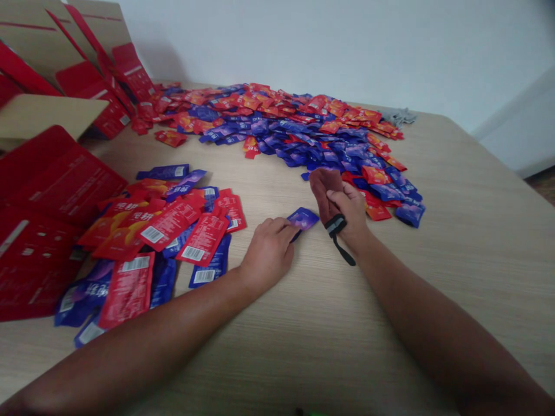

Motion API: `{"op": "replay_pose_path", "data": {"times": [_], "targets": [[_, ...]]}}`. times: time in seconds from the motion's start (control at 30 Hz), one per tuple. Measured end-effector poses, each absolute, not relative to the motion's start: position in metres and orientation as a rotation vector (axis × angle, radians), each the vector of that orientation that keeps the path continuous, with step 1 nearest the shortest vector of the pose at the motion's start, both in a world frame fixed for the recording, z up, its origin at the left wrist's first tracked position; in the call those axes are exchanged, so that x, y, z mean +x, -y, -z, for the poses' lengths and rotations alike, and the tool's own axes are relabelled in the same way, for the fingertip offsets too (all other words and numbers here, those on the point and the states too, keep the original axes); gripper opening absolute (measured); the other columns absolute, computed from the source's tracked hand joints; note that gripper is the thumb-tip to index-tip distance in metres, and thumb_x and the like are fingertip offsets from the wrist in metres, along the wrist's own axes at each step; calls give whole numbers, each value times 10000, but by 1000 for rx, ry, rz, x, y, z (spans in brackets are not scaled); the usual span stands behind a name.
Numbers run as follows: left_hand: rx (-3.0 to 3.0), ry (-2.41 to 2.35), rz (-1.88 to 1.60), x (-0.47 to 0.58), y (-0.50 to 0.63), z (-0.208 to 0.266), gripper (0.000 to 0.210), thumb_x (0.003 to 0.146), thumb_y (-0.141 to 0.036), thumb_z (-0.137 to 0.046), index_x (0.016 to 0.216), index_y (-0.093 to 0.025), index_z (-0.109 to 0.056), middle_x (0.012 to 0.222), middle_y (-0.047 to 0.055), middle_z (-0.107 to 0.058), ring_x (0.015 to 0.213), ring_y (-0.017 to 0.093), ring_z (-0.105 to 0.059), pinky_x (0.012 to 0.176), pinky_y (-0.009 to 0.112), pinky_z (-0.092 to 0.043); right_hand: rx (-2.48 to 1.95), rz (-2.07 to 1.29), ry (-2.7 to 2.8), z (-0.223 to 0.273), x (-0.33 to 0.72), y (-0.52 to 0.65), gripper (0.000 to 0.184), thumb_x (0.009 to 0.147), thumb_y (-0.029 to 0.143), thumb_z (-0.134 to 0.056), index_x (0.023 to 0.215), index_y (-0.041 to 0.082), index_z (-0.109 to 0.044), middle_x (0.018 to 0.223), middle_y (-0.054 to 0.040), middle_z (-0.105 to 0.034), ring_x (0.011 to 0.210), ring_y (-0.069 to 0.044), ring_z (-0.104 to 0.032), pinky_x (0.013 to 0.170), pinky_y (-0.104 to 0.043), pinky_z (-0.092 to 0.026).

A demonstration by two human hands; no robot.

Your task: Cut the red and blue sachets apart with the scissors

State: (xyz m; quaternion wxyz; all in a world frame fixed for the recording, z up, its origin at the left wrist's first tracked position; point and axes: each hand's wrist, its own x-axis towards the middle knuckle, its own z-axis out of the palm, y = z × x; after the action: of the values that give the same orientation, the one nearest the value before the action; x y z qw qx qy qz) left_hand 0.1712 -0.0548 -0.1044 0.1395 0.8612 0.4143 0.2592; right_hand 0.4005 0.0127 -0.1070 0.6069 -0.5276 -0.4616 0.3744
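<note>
My left hand [271, 248] is closed on the near end of a purple sachet [304, 218], just above the wood-toned table. To its right, my right hand [352, 211] grips a reddish-brown cloth [323, 188], fingers pressed together on its side. A black band with a grey stripe [335, 224] sits at the cloth's lower end, and a black strap [344, 253] dangles from it. The sachet's tip points toward the cloth, with a small gap between them. Left of my left hand lies a loose heap of red and blue sachets [203, 237], several with barcodes facing up.
A long pile of red and purple sachets [277, 124] stretches along the back of the table [329, 346] by the white wall. Open red cardboard boxes [56, 185] stand at the left. A crumpled grey item [398, 117] lies at the back right.
</note>
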Motion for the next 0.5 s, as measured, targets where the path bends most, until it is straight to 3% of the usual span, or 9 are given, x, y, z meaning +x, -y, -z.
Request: {"op": "replay_pose_path", "data": {"times": [0.23, 0.5], "targets": [[2573, -1208, -625, 175, 61, 95, 223, 983, -153, -564, 1110, -188, -745, 1324, 120, -700, 1150, 302, -621, 1032, 521, -528, -1250, -720, 1443, 106, 390, -3, 225, 789, 353, -716, 981, 236, -731, 844, 8, -722, 743, -210, -636, 697, -352, -516], [2613, -1246, -566, 176, 66, 88, 175, 974, -252, -602, 1018, -205, -765, 1134, 123, -683, 1182, 324, -574, 1117, 563, -465, -1192, -506, 1910, 98, 377, 11, 246, 808, 202, -652, 1038, 236, -733, 926, -16, -730, 817, -220, -657, 739, -357, -515]]}}
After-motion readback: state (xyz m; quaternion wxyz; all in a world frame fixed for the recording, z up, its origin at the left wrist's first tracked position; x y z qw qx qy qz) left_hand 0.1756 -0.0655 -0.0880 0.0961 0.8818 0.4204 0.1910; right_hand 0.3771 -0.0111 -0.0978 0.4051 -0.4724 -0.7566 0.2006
